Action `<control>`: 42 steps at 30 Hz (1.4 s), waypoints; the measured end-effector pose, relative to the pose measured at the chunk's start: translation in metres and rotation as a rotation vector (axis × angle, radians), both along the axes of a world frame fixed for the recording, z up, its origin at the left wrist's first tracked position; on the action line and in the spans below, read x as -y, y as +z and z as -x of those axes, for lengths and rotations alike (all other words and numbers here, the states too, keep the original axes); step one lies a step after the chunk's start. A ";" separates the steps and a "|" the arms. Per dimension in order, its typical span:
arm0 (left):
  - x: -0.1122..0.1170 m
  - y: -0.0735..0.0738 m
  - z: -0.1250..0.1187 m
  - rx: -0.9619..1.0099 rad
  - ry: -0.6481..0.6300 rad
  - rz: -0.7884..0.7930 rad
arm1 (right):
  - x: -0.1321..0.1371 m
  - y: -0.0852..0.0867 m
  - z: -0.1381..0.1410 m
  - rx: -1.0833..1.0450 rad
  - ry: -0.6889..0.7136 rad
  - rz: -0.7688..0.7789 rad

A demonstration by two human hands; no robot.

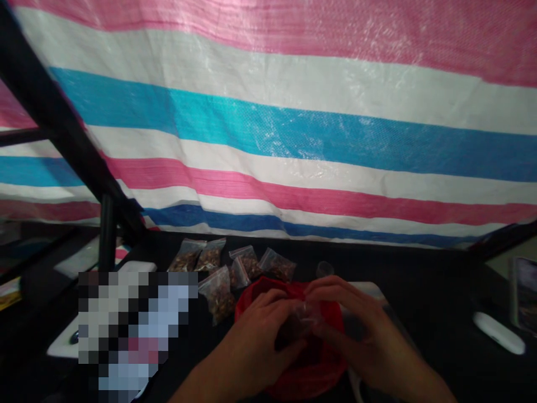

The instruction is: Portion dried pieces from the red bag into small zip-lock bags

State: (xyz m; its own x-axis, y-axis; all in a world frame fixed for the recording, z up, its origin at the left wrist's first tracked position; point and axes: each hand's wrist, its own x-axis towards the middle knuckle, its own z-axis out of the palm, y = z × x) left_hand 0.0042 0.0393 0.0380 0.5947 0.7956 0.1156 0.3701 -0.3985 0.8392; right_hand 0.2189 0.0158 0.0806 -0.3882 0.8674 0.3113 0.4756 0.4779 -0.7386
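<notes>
The left hand and the right hand are positioned close together at the front of the bench, above a red plastic container. Its exact form is partly hidden by the hands. Both grips are closed inward on a small clear plastic bag, with the fingers of each hand pressed against it from opposite sides. The bag sits between the hands, directly over the red plastic container, and dark contents show faintly through the film, though they are too obscured to identify. Behind the hands, a group of small clear zip bags filled with brown, dried-looking pieces lies on the black bench surface. A small transparent object stands just beyond the right hand, beside a pale flat board. Further right lie a white oblong object and an upright printed card. A pixelated patch obscures the left foreground. A black metal post rises at the left, and a pink, white and blue striped tarpaulin hangs behind the bench.
</notes>
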 end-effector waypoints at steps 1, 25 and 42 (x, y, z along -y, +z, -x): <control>0.000 0.000 0.000 0.008 0.001 0.006 | 0.000 0.000 0.000 0.009 0.005 0.015; -0.007 -0.002 0.008 -0.363 0.620 -0.454 | -0.032 -0.010 -0.071 -0.076 -0.921 -0.302; -0.005 -0.017 0.007 -0.318 0.384 -0.512 | -0.050 -0.030 -0.092 0.129 -0.696 -0.310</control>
State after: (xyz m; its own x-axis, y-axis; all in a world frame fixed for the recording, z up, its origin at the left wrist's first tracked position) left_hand -0.0027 0.0445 0.0205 0.3505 0.8478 0.3979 0.7590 -0.5061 0.4097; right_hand 0.3105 0.0658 0.0510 0.1648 0.8058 0.5688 0.8152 0.2133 -0.5385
